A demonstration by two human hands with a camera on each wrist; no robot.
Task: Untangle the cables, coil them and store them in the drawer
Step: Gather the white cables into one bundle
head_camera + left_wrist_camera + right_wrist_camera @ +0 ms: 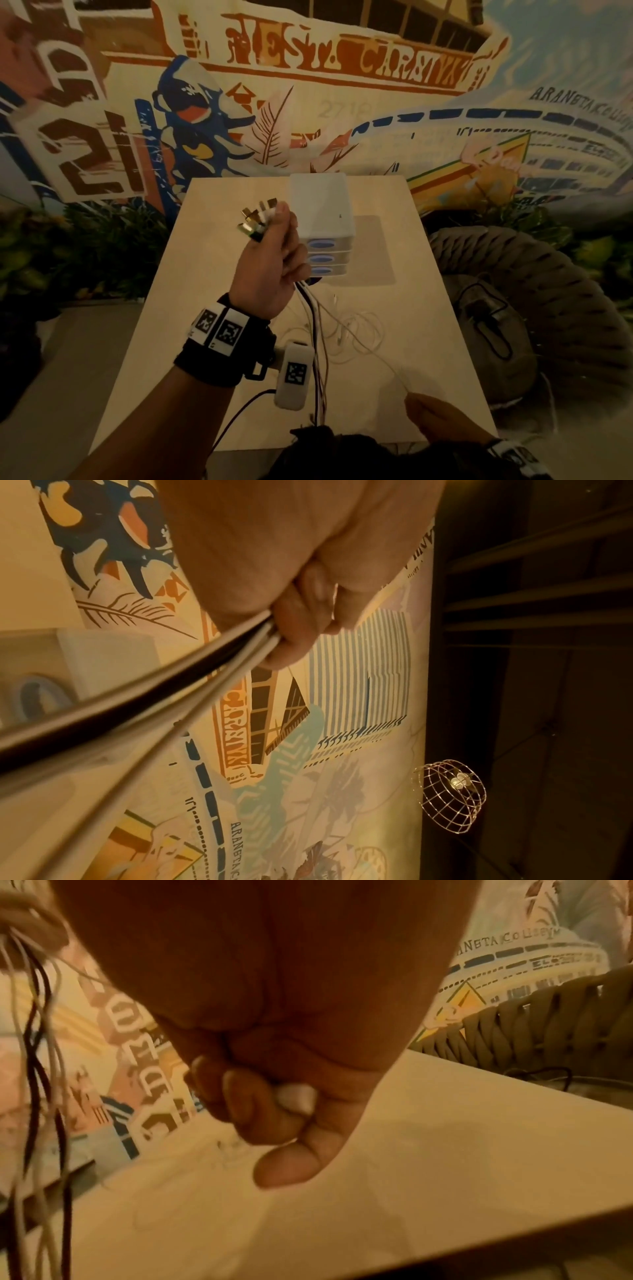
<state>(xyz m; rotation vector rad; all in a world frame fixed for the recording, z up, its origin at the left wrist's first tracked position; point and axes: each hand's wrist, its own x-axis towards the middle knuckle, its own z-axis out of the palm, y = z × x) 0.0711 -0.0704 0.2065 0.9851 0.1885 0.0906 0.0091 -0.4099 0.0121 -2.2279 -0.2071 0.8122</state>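
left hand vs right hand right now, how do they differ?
The left hand is raised above the table, while the right hand sits low at the table's near edge. The left hand's grip bunches several cables with their plugs fanned above the fist; the right hand's grip pinches one thin white cable pulled out sideways. Both have fingers curled round cable.

Drawer unit [322,219] at table [212,308] rear, cables [356,329] in front.

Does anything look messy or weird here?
Yes. Thin white cables lie in a loose tangle on the table. The left hand grips more cables, and the right hand pulls one strand.
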